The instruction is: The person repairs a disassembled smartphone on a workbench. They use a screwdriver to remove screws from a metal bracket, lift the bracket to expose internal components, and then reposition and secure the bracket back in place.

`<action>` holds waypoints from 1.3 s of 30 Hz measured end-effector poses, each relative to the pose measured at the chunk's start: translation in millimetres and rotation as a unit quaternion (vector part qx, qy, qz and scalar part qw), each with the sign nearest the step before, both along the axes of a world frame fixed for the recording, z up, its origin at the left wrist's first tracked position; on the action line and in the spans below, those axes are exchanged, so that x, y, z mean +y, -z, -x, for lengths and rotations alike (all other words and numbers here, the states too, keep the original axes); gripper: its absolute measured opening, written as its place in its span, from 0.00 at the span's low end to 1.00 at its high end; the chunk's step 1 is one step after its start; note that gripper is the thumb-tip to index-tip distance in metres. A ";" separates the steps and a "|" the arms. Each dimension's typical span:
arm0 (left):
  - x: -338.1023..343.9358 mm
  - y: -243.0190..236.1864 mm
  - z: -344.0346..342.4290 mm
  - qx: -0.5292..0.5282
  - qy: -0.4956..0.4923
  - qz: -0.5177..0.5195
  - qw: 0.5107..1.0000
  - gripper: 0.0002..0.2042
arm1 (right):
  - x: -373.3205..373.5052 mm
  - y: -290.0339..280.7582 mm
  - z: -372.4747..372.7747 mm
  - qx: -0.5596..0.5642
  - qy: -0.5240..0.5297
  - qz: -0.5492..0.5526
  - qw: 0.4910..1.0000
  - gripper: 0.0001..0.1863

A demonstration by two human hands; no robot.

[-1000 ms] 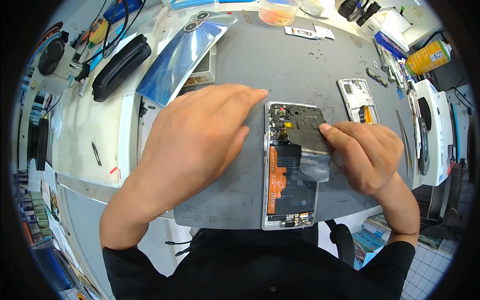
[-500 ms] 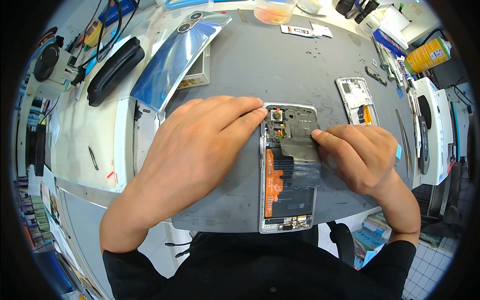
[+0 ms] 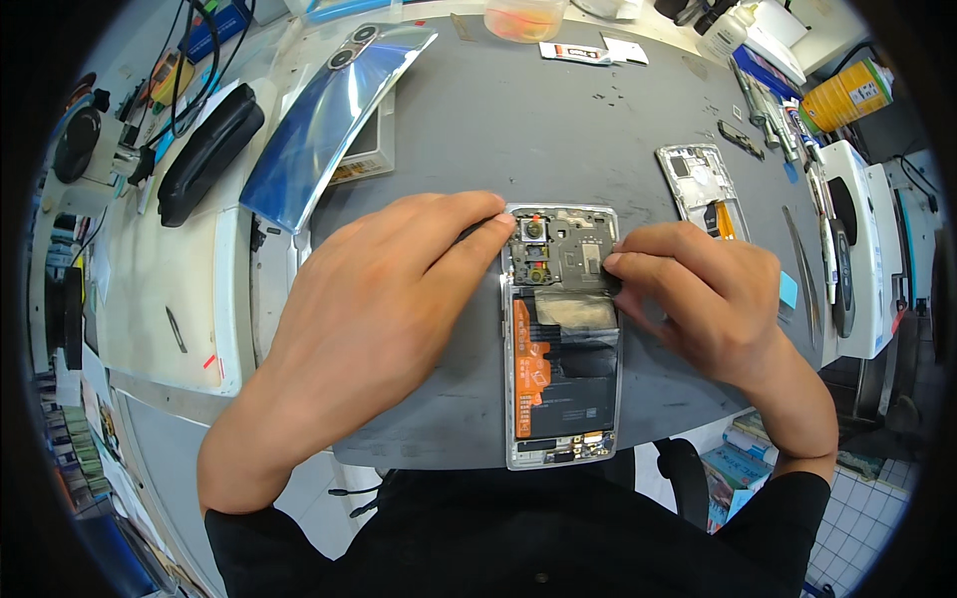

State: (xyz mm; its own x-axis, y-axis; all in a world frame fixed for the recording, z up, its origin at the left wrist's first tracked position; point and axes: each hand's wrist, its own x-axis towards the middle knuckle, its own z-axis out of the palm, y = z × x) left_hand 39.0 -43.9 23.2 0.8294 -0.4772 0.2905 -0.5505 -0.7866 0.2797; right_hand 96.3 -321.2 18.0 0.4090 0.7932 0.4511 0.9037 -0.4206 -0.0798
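An opened smartphone (image 3: 570, 404) lies lengthwise before me, its back off. Inside show a black battery with an orange label (image 3: 530, 369), a camera module (image 3: 534, 230) and a dark cover plate (image 3: 573, 261) at the top. A thin, glossy dark film (image 3: 576, 311) runs from the plate down over the battery. My left hand (image 3: 389, 289) is closed at the phone's upper left edge, fingers together, its thumb hidden. My right hand (image 3: 703, 284) is pinched at the right edge of the plate, where the film begins; the exact contact is covered by the fingertips.
A blue back panel (image 3: 334, 125) leans on a box at the left, beside a black case (image 3: 211, 154). To the right lie a silver phone frame (image 3: 698, 184), tweezers (image 3: 799, 264) and pens. A glue tube (image 3: 575, 53) and a tub (image 3: 525, 18) stand at the back.
The film's lower part has shifted up and left, uncovering more of the battery, and its surface now catches light. My right fingertips have moved slightly along the edge; the left hand keeps its place.
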 end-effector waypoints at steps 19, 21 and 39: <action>-10.9 0.6 8.7 -0.043 0.002 -0.077 0.996 0.23 | 0.5 8.0 -2.6 -0.004 -0.001 -0.034 0.999 0.13; -10.9 0.6 9.2 -0.045 0.001 -0.081 0.996 0.23 | 1.1 8.0 -2.7 -0.005 -0.003 -0.035 0.999 0.13; -0.2 2.6 16.8 -0.044 -0.001 -0.090 0.995 0.23 | -4.4 1.6 14.7 0.010 0.038 0.039 0.998 0.21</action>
